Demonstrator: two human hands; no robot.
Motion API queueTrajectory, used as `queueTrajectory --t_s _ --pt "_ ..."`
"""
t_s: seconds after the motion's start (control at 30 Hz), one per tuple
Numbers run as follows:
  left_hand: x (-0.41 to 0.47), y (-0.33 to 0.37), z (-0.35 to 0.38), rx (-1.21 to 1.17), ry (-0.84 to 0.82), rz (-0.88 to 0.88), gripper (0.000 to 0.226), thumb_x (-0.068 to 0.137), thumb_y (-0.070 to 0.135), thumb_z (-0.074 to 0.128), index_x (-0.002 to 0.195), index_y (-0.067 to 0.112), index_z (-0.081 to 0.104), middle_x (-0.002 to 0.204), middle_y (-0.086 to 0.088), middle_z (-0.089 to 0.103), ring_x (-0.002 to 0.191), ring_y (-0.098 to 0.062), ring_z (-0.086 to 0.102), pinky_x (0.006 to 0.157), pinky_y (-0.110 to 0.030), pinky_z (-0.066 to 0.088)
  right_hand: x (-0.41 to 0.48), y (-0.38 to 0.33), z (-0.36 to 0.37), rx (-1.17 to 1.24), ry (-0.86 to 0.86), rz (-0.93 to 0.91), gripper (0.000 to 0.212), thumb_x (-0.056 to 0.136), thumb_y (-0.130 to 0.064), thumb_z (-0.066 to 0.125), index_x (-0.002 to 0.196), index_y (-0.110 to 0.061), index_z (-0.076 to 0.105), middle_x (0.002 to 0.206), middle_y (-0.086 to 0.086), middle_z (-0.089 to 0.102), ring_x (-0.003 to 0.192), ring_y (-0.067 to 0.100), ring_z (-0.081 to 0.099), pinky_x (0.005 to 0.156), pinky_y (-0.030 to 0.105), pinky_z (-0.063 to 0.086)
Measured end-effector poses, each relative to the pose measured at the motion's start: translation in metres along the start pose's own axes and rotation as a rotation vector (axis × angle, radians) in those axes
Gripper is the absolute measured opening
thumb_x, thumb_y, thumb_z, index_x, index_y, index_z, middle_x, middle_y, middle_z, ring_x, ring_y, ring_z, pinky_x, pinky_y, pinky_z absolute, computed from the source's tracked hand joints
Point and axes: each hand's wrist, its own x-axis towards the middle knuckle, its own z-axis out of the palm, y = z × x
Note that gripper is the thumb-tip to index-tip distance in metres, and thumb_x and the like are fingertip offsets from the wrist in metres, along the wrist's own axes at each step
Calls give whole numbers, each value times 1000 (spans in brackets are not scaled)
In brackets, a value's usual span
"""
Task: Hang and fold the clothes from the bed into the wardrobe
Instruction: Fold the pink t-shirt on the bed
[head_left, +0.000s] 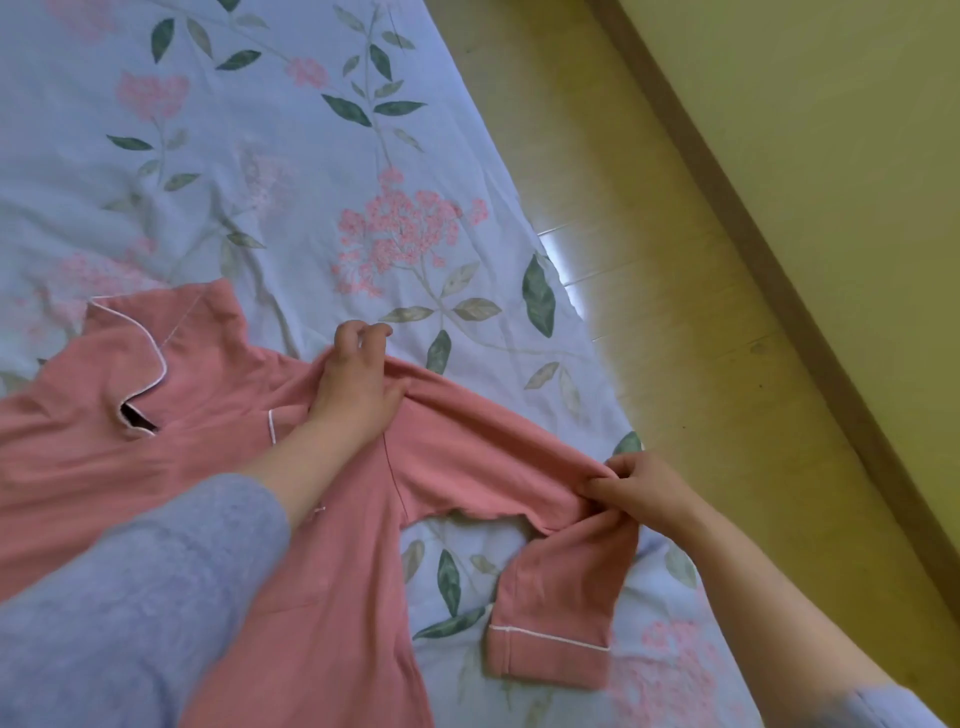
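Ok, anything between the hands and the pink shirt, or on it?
Nothing visible. The left hand grips the pink white-piped shirt at its shoulder, the right hand pinches its sleeve. The wardrobe is out of view.

Wears a long-sleeved top in pale grey-blue, soft and faintly fuzzy, with no pattern. Has the left sleeve (156, 597) loose and wide, ending partway along the forearm. Shows only the edge of the right sleeve (893, 709) at the lower corner of view. Leaves the left hand (358, 384) and right hand (639, 488) bare.

Pink white-piped pyjama top (218, 467), pale blue floral sheet (260, 156), seemingly yellowish floor (649, 260)
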Motion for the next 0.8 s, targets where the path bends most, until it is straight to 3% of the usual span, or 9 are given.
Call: queueTrajectory --t_s 0.13,0.27,0.33,0.43,0.53,0.63,0.73,0.8 --pt "-32 6 14 65 -144 151 87 81 29 74 151 13 24 160 -15 -4 145 -37 19 117 -41 25 -20 -1 -13 596 -32 10 5 87 -13 63 88 -9 61 77 15 49 68 25 41 61 34 30" --pt "-34 7 22 95 -333 94 107 79 48 72 155 29 0 158 -5 -29 148 -37 -13 122 -43 6 -36 -11 -53 927 -158 50 19 73 -7 67 92 -4 64 73 15 61 61 22 59 56 29 50" --pt "-30 13 25 121 -393 55 120 72 59 74 153 34 -11 155 -2 -36 144 -41 -23 119 -46 -2 -38 -8 -74 733 -76 10 8 77 -2 67 84 -6 66 70 12 65 57 17 61 51 23 51" --pt "-33 21 31 188 -421 45 142 56 67 80 145 41 -27 148 2 -47 139 -43 -31 117 -53 -5 -27 6 -80 -9 338 -86 22 79 -8 69 63 -16 57 54 -3 55 50 12 49 46 23 36" --pt "-44 29 35 244 -344 71 149 48 71 79 138 44 -36 141 6 -55 137 -41 -37 113 -62 -3 -20 12 -70 -258 572 -100 28 80 -31 66 59 -15 54 55 -2 55 59 23 54 47 26 29" --pt "-59 40 45 335 -345 152 142 55 74 72 138 40 -37 140 4 -56 137 -39 -39 111 -65 -8 -17 19 -67 -234 521 -37 44 86 -40 61 55 -10 53 49 2 54 54 25 53 47 27 30" --pt "-71 45 58 337 -374 129 131 65 73 67 144 39 -32 144 4 -52 139 -38 -36 114 -61 -10 -22 28 -77 42 382 -49 36 87 -33 67 66 -4 63 53 6 55 54 23 54 53 33 44" --pt "-71 45 63 348 -384 95 132 63 74 67 143 39 -33 145 3 -51 137 -38 -39 114 -60 -13 -29 35 -89 36 351 -94 36 86 -32 70 67 -3 60 55 3 50 53 17 47 51 31 37"
